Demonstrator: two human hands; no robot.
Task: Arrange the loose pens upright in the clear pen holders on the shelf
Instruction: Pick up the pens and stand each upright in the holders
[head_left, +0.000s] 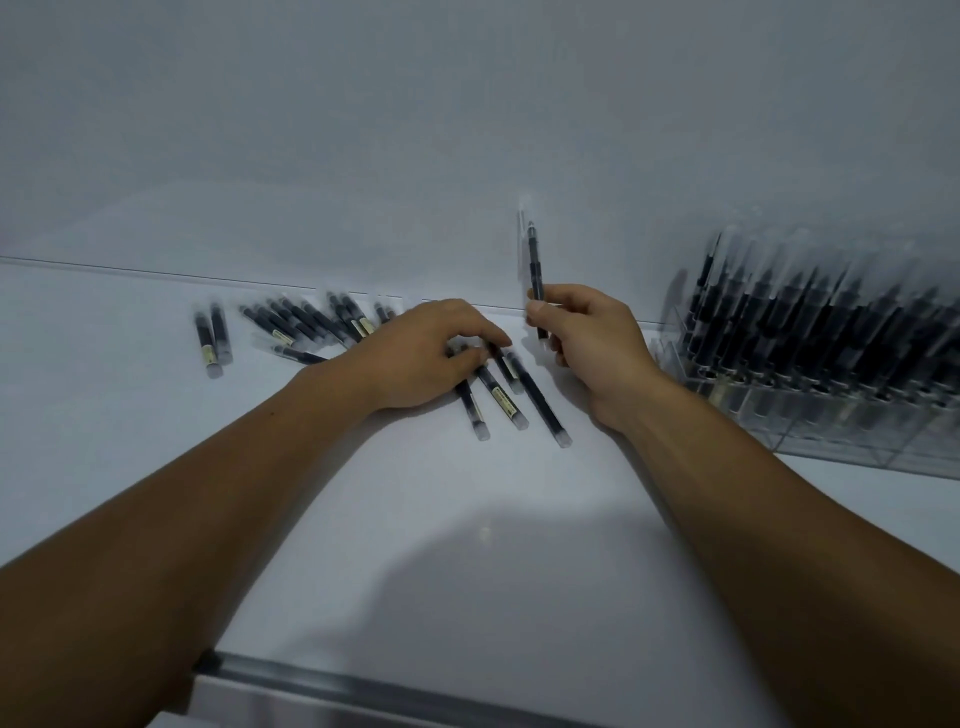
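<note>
- The right hand (587, 343) pinches one black pen (535, 270) upright by its lower barrel, just left of the clear pen holders (810, 410) at far right, already crowded with pens.
- The left hand (421, 353) rests curled on a few loose pens (506, 400); whether it grips one I cannot tell.
- More scattered pens (301, 325) lie far left on the white shelf (467, 519).
- These look light, stiff and smooth, likely to roll; mid-barrel seems the best hold.

I hold one slim black plastic pen (534, 265) in my right hand (592, 343). Four loose pens (501, 397) lie by my left hand (415, 353), two pens (213, 338) lie well left of it, and a blurred heap (306, 322) beyond it is uncountable. One clear plastic holder (841, 441) stands right of my right hand, its packed pens (810, 312) uncountable.
</note>
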